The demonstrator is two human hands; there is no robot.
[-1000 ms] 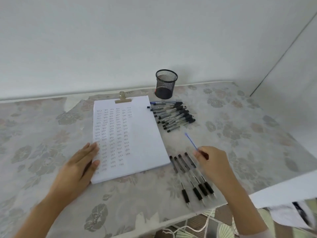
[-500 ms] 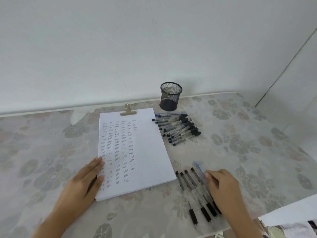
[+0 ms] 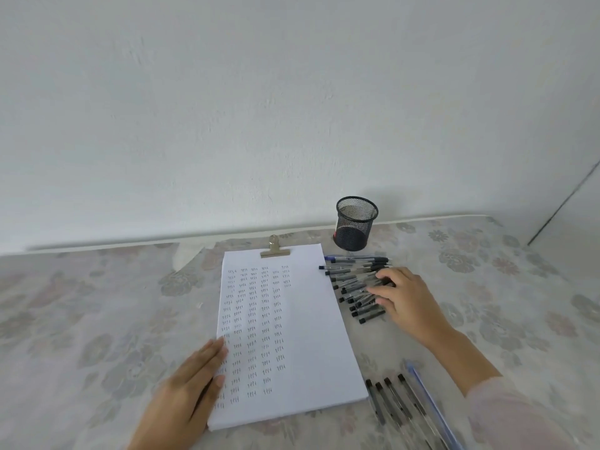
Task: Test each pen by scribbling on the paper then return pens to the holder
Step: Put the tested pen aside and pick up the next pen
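The step in hand looks like fetching the next pen to test. The right hand [image 3: 406,300] lies over the pile of pens [image 3: 354,287] just right of the paper [image 3: 302,336], its fingers [image 3: 378,290] loosely spread and touching the barrels, with no pen plainly pinched. The left hand [image 3: 191,384] rests flat, fingers together, on the paper's lower left edge and pins it to the table [image 3: 97,319]. The next move probably calls for working one pen free of the crowded pile without scattering the others, then bringing it to the blank right part of the sheet, since columns of small marks fill the left. The mesh holder [image 3: 355,224] stands behind the pile, and no pen shows in it. A row of pens [image 3: 394,404] with a blue pen [image 3: 430,404] beside it lies near the paper's lower right corner, under the forearm's path. A metal clip [image 3: 274,250] holds the sheet's top.
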